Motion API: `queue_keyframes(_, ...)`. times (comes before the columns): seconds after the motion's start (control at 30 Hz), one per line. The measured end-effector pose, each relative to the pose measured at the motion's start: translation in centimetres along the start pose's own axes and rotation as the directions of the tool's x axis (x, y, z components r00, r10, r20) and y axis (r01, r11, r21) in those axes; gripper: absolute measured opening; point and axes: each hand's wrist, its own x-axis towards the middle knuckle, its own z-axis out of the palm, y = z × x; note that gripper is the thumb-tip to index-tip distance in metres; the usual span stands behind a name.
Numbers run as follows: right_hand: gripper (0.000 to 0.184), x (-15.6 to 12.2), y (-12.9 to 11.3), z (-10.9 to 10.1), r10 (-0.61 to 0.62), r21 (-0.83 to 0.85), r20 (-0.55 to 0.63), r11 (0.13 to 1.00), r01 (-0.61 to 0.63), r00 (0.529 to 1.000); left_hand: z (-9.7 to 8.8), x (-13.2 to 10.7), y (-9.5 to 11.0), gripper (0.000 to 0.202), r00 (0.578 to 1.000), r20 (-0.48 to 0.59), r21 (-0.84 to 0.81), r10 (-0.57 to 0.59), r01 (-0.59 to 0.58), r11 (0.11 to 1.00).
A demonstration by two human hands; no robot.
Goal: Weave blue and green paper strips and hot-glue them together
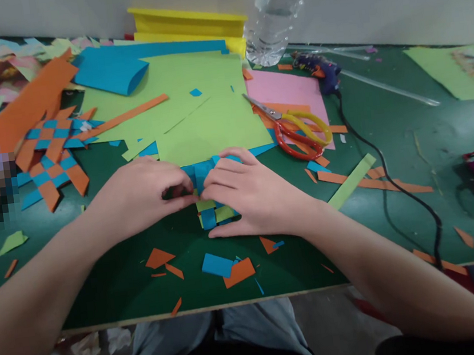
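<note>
Both of my hands meet over a small woven piece of blue and light-green paper strips (pixel 211 208) on the green table (pixel 116 284). My left hand (pixel 144 194) is curled, its fingertips pinching the blue strip at the piece's top. My right hand (pixel 252 196) lies over the piece's right side, fingers bent and pressing the same blue strip. Most of the weave is hidden beneath my right hand.
Light-green sheets (pixel 203 112), a blue sheet (pixel 114 71) and a pink sheet (pixel 287 90) lie behind. Red-and-yellow scissors (pixel 298 129) rest to the right, near a glue gun (pixel 321 72) with its black cord (pixel 393 181). An orange-blue woven mat (pixel 53 157) lies left. A plastic bottle (pixel 275 14) stands at the back. Paper scraps litter the front.
</note>
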Motion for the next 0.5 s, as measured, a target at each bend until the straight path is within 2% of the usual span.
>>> queue_keyframes(0.2,0.036,0.04,0.09,0.1,0.019,0.021,0.016,1.0,-0.019,1.0,0.35,0.17,0.01,0.03,1.0,0.029,0.019,0.003,-0.004,1.0)
queue_keyframes(0.5,0.033,-0.03,0.03,0.12,-0.024,-0.038,0.018,0.999,0.025,1.0,0.2,0.01,0.27,0.029,1.0,0.017,0.027,0.011,-0.012,1.0)
